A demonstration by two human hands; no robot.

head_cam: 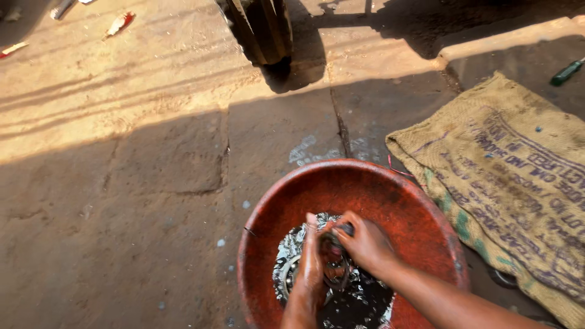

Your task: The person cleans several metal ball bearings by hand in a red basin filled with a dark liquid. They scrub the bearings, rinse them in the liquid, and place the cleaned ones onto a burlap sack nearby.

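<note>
Mid-wash at lower centre: both hands, left hand (309, 268) and right hand (364, 242), clamped on greasy metal bearing (334, 263) over dark liquid in red basin (390, 183), grime remaining.

Two hands washing a metal part in a red basin

The left hand (309, 268) and right hand (364, 242) grip a round metal part (334, 263) over dark liquid in the red basin (390, 195), which sits on the dirt ground beside a burlap sack (518, 176).
</note>
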